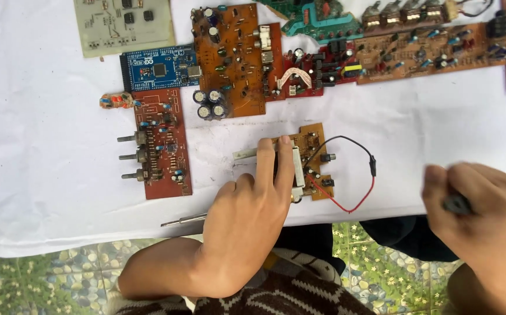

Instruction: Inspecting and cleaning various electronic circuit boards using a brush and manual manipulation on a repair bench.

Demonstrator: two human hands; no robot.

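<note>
The right hand [486, 221] is smeared by motion blur at the near right edge of the white-covered table [43, 192], so its fingers have no clear outline, and the short dark object [457, 203] gripped in it cannot be identified. The left hand [247, 216] covers the near-left part of the small brown circuit board with red and black wires [314, 160], and hides one end of the thin metal rod [183, 220] lying by the near edge. At the far edge, the pale beige printed board [121, 26], the green board [317, 20] and the long brown board with silver knobs [428, 46] are cut off by the frame. Component markings are too small to tell.
</note>
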